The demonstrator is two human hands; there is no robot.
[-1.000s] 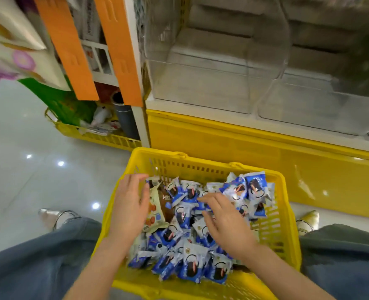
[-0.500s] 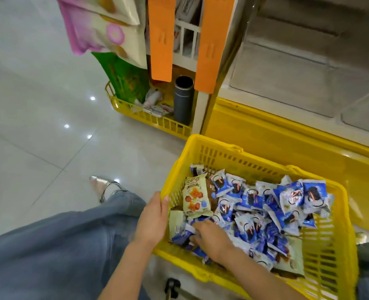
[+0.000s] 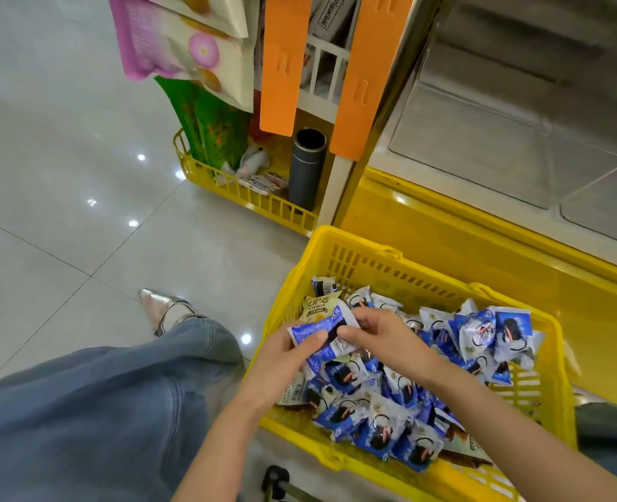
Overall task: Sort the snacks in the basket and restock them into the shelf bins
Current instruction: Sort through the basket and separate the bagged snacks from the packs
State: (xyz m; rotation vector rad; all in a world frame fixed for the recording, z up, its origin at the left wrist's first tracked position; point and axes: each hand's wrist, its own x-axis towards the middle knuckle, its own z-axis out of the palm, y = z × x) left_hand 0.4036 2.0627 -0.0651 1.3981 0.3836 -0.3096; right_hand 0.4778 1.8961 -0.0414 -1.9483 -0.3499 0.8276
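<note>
Over basket point(image 3: 354, 239): left hand point(image 3: 281, 360), right hand point(image 3: 383, 338) now grip lifted blue packets point(image 3: 321, 333).

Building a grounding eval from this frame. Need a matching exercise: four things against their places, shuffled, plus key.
Things
1. raised blue packet
2. grey tube
3. silver shoe
4. cream packet

Places
A. on the floor tiles, left of the yellow basket
B. in the basket, near its far left corner
C. pinched between left hand and right hand
D. upright in the low yellow rack

Pairs: 1-C, 2-D, 3-A, 4-B
</note>
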